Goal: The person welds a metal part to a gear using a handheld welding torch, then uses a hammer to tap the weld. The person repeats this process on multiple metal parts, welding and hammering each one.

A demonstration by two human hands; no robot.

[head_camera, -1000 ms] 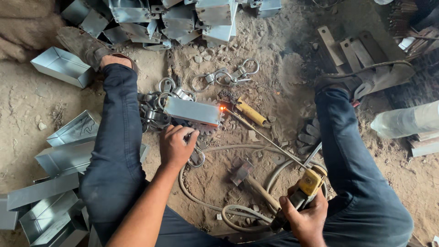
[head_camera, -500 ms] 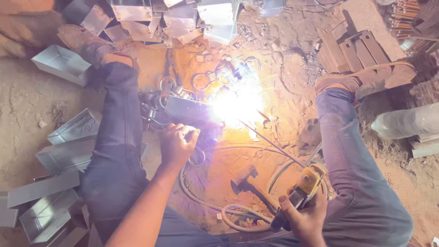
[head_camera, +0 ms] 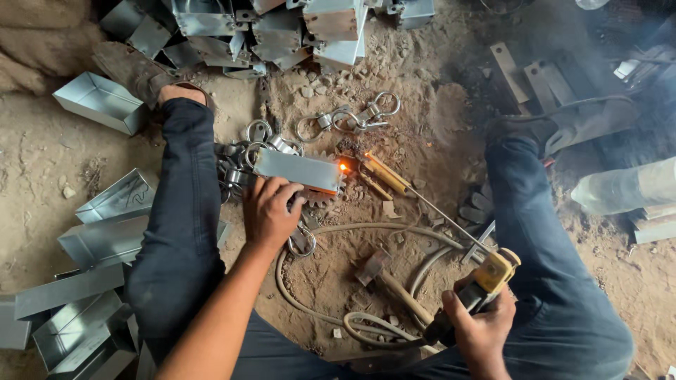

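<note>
Here the left hand (head_camera: 271, 211) presses down on the metal box (head_camera: 296, 170), which lies on the dirt between the legs. The right hand (head_camera: 482, 331) squeezes the yellow rod holder (head_camera: 486, 281). Keep the rod tip steady on the box's glowing corner (head_camera: 343, 167).

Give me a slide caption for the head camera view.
Left hand steadies a metal box as right hand aims a welding rod.

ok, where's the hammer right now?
Head view: the wooden-handled hammer lies on the dirt between the legs, inside the cable loop, left of the right hand.
</note>
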